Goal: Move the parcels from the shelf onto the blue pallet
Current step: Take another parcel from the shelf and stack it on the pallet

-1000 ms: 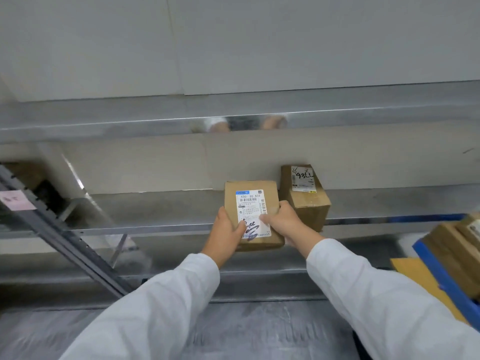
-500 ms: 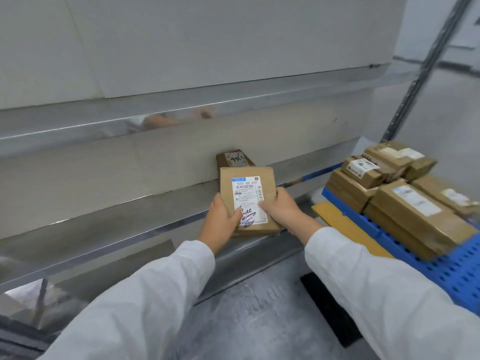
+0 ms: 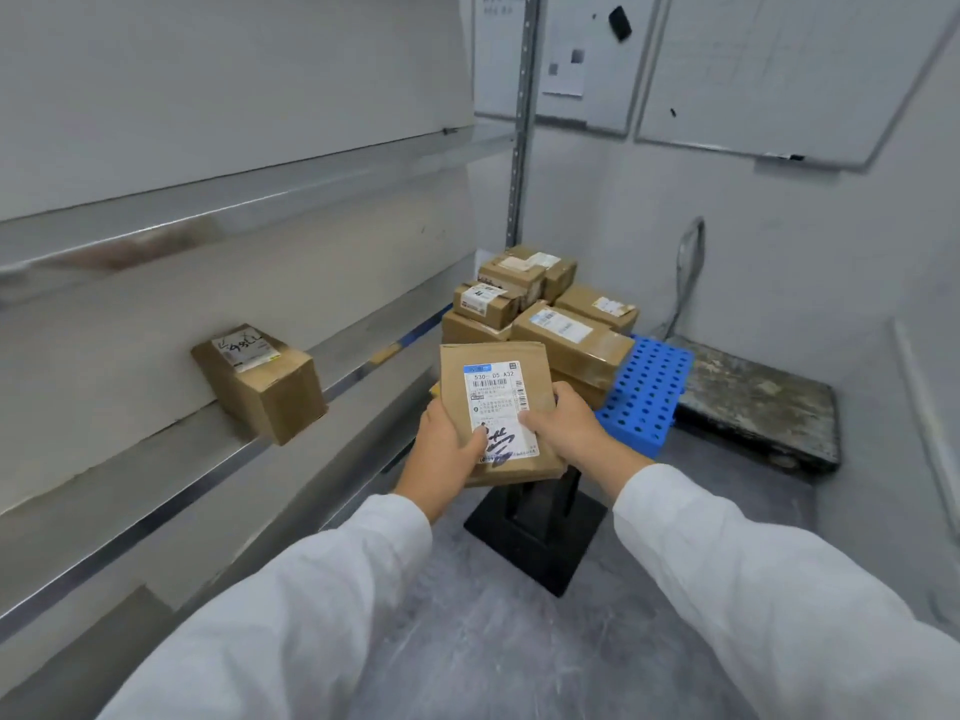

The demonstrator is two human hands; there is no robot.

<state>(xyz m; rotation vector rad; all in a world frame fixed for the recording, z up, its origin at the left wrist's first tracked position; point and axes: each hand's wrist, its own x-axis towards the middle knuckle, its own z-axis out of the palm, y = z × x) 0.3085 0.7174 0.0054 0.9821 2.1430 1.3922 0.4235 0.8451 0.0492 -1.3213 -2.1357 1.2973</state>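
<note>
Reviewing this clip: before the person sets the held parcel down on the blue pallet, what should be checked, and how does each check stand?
1. Grip: left hand and right hand both hold the flat parcel by its near end: ok.
2. Parcel clear of the shelf: ok.
3. Bare room on the blue pallet, right of the stacked parcels: ok.
4. Stack steady enough to take more: cannot tell.
5. Floor ahead: a black stand sits on the floor below the parcel, before the pallet: not ok, mind footing.
6. Shelf emptied: one cardboard box sits on it: not ok.
</note>
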